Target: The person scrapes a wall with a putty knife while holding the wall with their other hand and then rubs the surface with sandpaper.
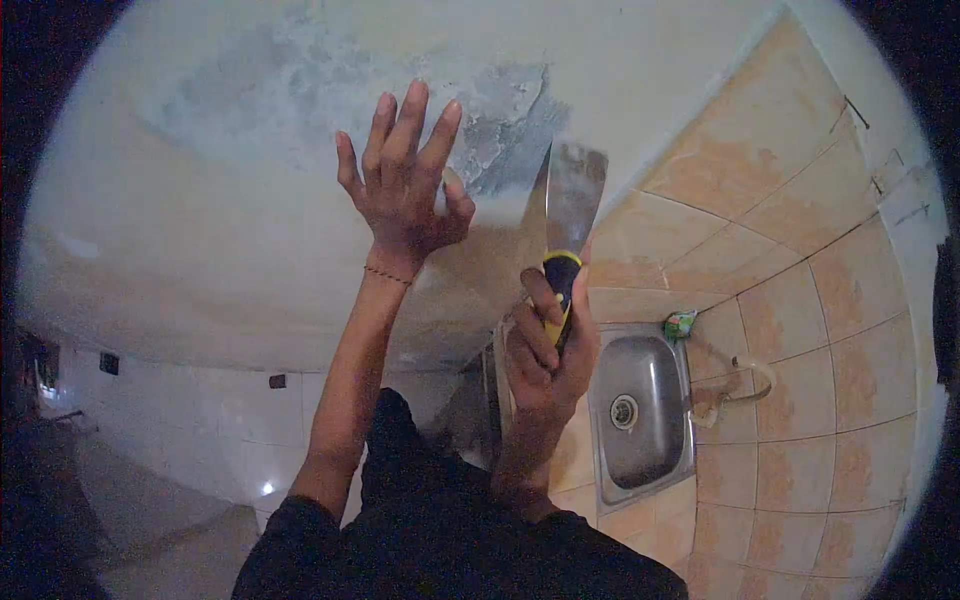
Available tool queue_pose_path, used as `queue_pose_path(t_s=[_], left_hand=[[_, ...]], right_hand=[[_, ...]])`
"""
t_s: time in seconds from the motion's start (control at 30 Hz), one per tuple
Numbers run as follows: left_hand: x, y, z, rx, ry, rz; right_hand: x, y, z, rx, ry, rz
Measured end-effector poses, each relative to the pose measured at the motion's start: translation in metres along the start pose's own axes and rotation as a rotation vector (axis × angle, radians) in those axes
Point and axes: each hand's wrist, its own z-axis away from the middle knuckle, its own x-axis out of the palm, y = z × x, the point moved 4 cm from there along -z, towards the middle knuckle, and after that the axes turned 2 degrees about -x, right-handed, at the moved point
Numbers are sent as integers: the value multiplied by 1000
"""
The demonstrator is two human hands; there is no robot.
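Note:
My left hand (405,185) is raised with its fingers spread, against or just in front of a pale wall (200,230); whether it touches cannot be told. Nothing is in it, and a thin dark band circles the wrist. Beside the fingers, a rough grey patch of peeling paint (500,125) shows on the wall. To the right, my right hand (550,335) grips the black and yellow handle of a putty knife (577,195). Its wide metal blade points up, near the lower right edge of the peeling patch.
A steel sink (645,410) is set in a tiled counter at the lower right. A curved tap (760,380) and a small green packet (680,323) are near it. Orange and cream tiles (790,300) cover the wall on the right.

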Motion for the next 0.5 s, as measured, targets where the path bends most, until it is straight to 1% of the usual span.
queue_pose_path(t_s=[0.1,0.2,0.3,0.4,0.5], left_hand=[[-1,2,0,-2,-5,6],[-1,1,1,-1,-6,8],[-1,2,1,4,-5,31],[-1,3,1,23,-12,32],[-2,2,-1,29,-2,44]], right_hand=[[-2,-1,0,22,-34,-53],[-1,-3,-5,-20,-3,27],[-7,-3,-3,-3,-23,10],[-13,-1,4,-44,24,61],[-11,-5,-4,23,-56,-5]])
